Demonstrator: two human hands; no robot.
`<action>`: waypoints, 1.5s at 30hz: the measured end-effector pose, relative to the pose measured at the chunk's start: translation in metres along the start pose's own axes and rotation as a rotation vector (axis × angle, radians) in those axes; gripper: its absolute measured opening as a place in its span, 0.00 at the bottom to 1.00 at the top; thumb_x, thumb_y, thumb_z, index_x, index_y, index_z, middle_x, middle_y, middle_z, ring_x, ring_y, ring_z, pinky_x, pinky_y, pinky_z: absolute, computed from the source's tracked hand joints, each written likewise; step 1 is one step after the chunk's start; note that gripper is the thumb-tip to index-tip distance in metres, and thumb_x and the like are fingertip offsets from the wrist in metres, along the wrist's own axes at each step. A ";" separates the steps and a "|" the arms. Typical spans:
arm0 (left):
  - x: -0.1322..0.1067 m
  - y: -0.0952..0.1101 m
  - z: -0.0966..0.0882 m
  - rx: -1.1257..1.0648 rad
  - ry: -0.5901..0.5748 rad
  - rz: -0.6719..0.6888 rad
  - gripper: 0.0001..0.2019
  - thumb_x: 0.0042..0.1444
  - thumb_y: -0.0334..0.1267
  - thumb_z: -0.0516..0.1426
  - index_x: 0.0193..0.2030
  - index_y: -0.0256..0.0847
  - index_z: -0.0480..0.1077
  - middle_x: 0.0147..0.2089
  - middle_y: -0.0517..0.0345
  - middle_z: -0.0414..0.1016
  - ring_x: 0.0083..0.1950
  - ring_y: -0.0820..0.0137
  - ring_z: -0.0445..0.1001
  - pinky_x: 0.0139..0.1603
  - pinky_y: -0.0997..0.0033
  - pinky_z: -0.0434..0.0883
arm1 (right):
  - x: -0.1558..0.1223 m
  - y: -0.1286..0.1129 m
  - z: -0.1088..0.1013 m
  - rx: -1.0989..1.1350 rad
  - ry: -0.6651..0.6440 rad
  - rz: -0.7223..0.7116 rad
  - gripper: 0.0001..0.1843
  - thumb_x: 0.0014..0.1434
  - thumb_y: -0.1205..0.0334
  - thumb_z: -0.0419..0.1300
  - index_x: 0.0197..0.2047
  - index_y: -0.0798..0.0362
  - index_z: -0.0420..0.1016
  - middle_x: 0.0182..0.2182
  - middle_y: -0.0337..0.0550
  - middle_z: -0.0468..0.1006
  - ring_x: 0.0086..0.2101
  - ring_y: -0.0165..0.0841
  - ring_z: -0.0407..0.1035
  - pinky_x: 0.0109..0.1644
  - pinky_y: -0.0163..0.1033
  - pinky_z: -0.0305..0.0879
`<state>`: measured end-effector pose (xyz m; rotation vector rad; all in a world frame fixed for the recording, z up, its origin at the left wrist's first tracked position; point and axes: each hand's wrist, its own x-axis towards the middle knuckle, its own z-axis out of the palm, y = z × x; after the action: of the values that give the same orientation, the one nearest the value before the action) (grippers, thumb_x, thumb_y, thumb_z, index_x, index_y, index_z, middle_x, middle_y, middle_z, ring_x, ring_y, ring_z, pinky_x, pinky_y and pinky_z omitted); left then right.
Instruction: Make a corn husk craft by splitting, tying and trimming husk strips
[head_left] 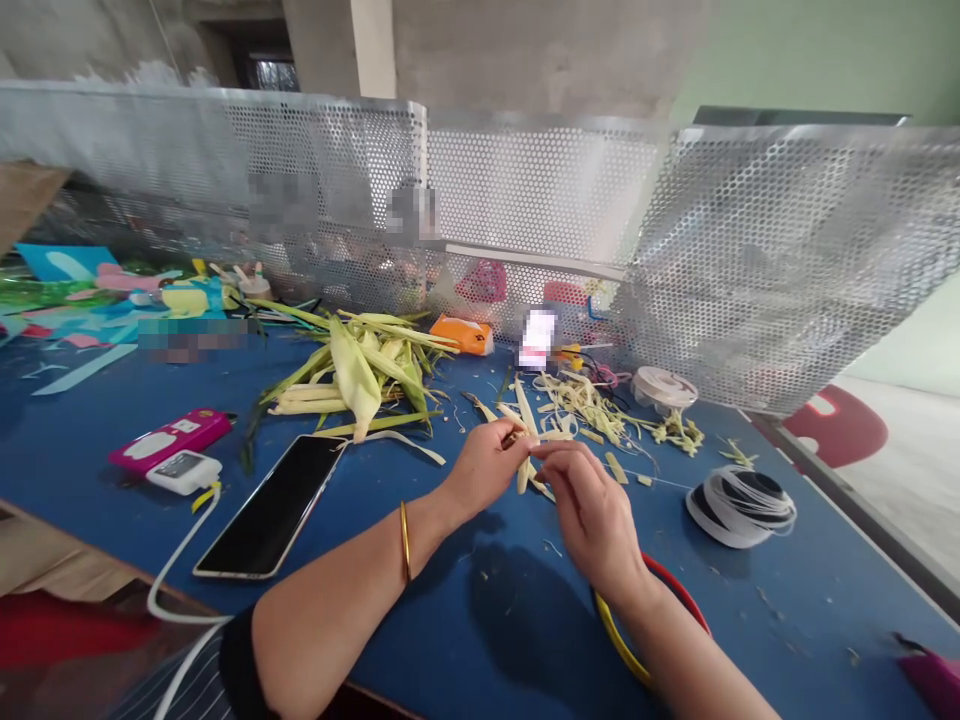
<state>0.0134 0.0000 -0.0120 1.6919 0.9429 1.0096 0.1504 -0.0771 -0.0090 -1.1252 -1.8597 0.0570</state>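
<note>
Pinched in the left hand (pixel 487 462), between thumb and fingers pressed together: a narrow pale-cream strip of folded corn husk (pixel 523 474), just above the flat blue tabletop (pixel 757 625), in the middle of the scene. Close at the right side, the right hand (pixel 598 510), with bent fingers and with fingertips brought to the same strip; cannot tell from this view, pinching something thin or only touching the husk. Farther right, a thin white thread (pixel 667 483), stretched from a round white spool with black centre (pixel 739 508) toward the hands, but too faint to follow near the fingers. For good work here, probably best to keep the left pinch steady and near to the working place, and to move only the right fingertips, with small motions. Better to pull softly and evenly, for not splitting such thin, dry-looking husk. Also wise to guide the thread away from the tangled heap of shredded cream husk (pixel 592 405), on the far side beyond the hands, and from the round red-and-yellow hoop (pixel 677 583), under the right forearm. In case of tearing, perhaps useful for replacement: the big heap of green and pale husk leaves (pixel 354 375), on the far left.
</note>
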 end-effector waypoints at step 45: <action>0.004 0.001 -0.004 0.277 0.118 0.176 0.10 0.57 0.41 0.55 0.32 0.38 0.72 0.28 0.60 0.70 0.31 0.72 0.66 0.35 0.73 0.64 | 0.001 0.006 0.001 0.057 0.002 0.212 0.09 0.64 0.64 0.49 0.32 0.49 0.64 0.37 0.44 0.73 0.36 0.34 0.69 0.40 0.38 0.63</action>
<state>0.0114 0.0043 -0.0089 1.9907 1.0628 1.1464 0.1536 -0.0721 -0.0115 -1.2782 -1.7205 0.2283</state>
